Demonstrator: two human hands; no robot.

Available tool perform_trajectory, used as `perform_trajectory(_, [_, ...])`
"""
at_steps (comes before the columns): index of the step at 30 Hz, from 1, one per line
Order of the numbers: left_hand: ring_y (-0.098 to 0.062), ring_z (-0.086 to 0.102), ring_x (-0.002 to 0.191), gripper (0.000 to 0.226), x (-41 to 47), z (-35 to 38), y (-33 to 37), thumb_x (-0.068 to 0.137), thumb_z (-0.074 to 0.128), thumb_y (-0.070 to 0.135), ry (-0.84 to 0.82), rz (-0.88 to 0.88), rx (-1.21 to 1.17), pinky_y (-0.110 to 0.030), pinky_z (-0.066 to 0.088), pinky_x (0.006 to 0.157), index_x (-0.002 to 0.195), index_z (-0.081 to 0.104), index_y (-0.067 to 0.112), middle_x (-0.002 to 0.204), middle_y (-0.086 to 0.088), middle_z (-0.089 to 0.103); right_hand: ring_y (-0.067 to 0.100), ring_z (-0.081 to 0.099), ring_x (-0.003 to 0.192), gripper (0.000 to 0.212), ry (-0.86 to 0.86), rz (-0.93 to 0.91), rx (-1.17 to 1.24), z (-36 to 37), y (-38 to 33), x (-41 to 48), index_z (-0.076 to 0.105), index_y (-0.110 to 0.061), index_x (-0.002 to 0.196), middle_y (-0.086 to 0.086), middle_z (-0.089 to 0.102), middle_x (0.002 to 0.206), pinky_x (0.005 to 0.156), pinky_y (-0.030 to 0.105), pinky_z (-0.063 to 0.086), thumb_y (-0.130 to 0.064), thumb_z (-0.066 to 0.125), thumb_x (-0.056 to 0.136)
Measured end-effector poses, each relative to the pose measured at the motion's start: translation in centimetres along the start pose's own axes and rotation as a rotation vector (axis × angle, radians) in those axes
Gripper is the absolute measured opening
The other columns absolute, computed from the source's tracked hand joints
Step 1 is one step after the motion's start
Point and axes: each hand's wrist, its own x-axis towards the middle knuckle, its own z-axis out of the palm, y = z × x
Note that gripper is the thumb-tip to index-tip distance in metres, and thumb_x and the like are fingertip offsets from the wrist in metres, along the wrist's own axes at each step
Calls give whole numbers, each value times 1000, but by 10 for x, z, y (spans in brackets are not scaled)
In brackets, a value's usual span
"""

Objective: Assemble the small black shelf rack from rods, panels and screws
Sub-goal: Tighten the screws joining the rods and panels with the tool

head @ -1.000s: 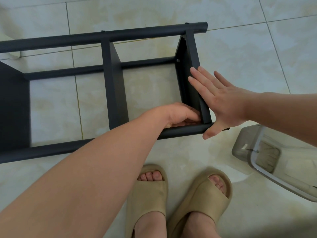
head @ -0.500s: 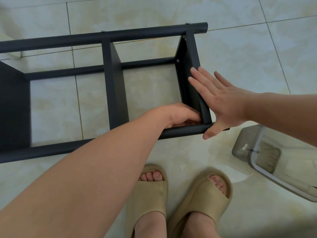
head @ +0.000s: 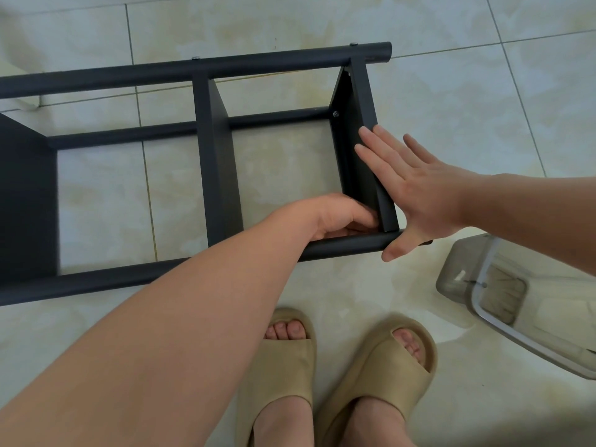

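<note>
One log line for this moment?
right hand: flat against end panel | left hand: curled at inner corner, grip hidden | rack: on floor

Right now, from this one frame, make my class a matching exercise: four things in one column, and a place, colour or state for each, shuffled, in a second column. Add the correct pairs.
Column 1
1. right hand
2. left hand
3. grey container
4. sandals

Column 2
A. lying on the floor, to the right
B. fingers curled at the inner corner by the near rod
C. beige, on the feet
D. flat against the outer face of the end panel

Pairs: 1-D, 2-B, 3-A, 4-C
</note>
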Motion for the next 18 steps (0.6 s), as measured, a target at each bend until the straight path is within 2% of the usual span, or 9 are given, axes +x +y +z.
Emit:
perform_trajectory(4, [-24,69,86,11,0,1,1,90,63,13,28,-12,63,-37,53,87,92,72,8,88,-9,74,17,-44,143,153,-4,4,-1,0,0,0,-43,-19,146,-1,-53,150,125,52,-7,-109,28,45])
perform_trajectory(7, [-23,69,83,8,2,0,0,89,65,11,40,15,112,-40,54,90,89,73,9,85,-9,74,17,-44,143,153,0,3,1,1,0,1,-43,-19,146,-2,-54,150,125,52,-8,-109,28,45])
perform_trajectory(12, [-27,69,90,8,4,-2,-3,86,66,9,32,23,92,-46,51,100,89,73,8,88,-12,74,17,-43,143,153,1,0,7,1,1,1,-43,-19,146,-1,-54,150,124,52,-8,-108,29,45])
perform_trajectory(18, [-25,69,85,10,5,-2,-4,82,66,7,15,25,46,-44,51,98,84,75,10,84,-10,74,17,-44,142,154,-7,5,6,0,0,1,-43,-19,146,-1,-54,150,124,51,-9,-109,29,45])
